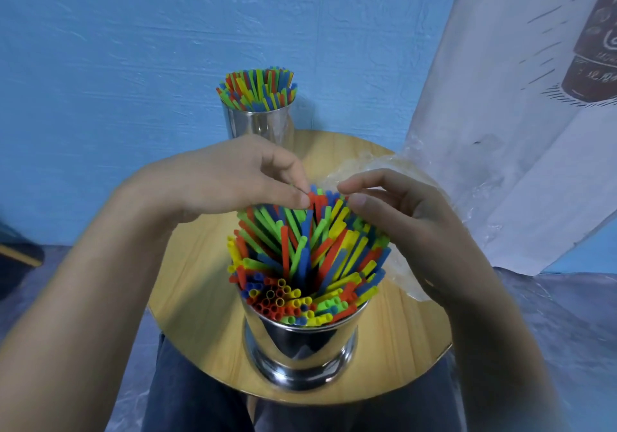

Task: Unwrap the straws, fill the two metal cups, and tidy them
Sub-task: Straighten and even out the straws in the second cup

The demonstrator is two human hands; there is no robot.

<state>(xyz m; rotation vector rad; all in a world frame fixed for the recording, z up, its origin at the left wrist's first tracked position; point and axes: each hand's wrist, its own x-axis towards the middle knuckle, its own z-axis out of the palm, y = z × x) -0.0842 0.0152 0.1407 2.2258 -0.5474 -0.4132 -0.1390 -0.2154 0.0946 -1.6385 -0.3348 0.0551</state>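
On the round wooden table (197,301) the near metal cup (300,341) stood packed with coloured straws (300,258), most of them leaning and fanned out unevenly towards the far right, with a small upright cluster at the near left rim. The far metal cup (260,124) was already full, and its own straws (257,89) stood in a fairly even bunch. The left hand (233,178) reached in from the left, thumb and forefinger pinching the tip of a red straw at the far side of the near bundle. The right hand (410,211) hung over the far right tips, its fingers loosely curved and the forefinger touching the straw ends; whether it actually held one could not be told. The crumpled clear wrapper (364,166) lay on the table to the right, behind that hand. The straws looked very light, thin and smooth, stiff enough to stand yet easy to kink, so a hard pinch partway down would probably crease one. They seemed best handled near the top ends, or gathered as a bunch with both palms and nudged upright. The cup was probably steady under that load, though its polished side looked slippery, so it seemed safer to take hold of it low, just above the flared base.
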